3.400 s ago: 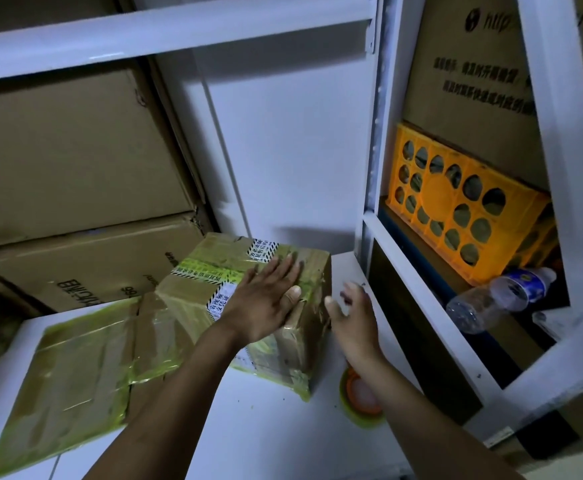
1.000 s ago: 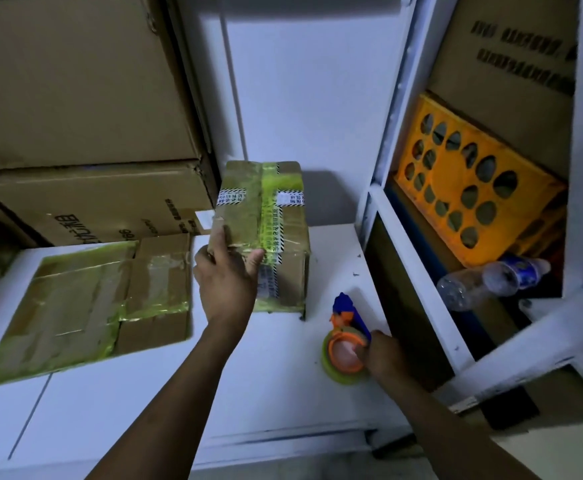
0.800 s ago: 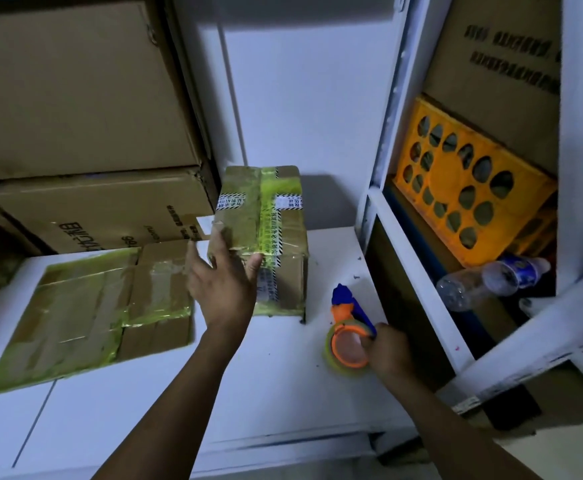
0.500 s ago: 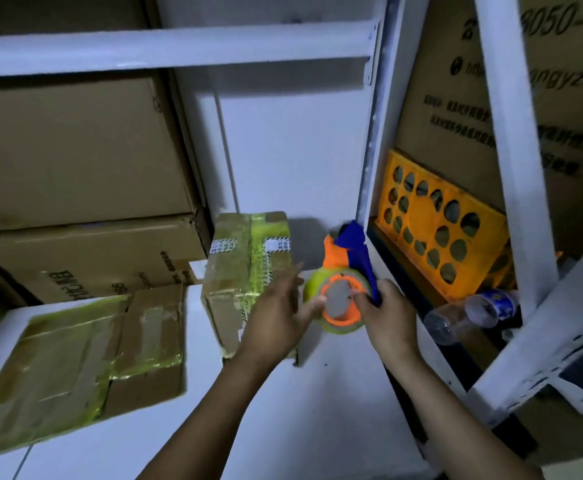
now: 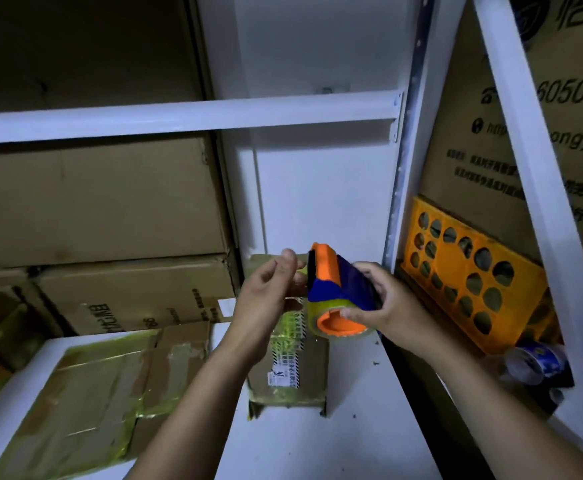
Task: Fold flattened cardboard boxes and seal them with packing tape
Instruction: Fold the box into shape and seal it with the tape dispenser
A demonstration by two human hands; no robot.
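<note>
Right hand (image 5: 385,306) grips the tape dispenser (image 5: 331,282): fingers wrapped over the blue body, thumb on the orange hub. Left hand (image 5: 265,296) is up at the dispenser's front edge, fingers curled. Can't tell if it's pinching the tape end or just touching; no loose tape is visible.

Vs half a second ago: the dispenser is higher and turned, with the orange nose now pointing up-left. The left hand has moved off the roll's side to the nose. A second ago the dispenser sat on the table (image 5: 317,445) and the left hand held the box (image 5: 297,372).

The box now stands on the table with no hand on it, directly below the hands. Its top half is hidden behind the left wrist and the dispenser. Flattened cardboard (image 5: 85,393) lies on the table to the left, its near corner cut off by the frame.

The orange crate (image 5: 470,271) and bottle (image 5: 536,358) sit on the right shelf, the bottle partly behind a post. Labels are too blurred to read.
</note>
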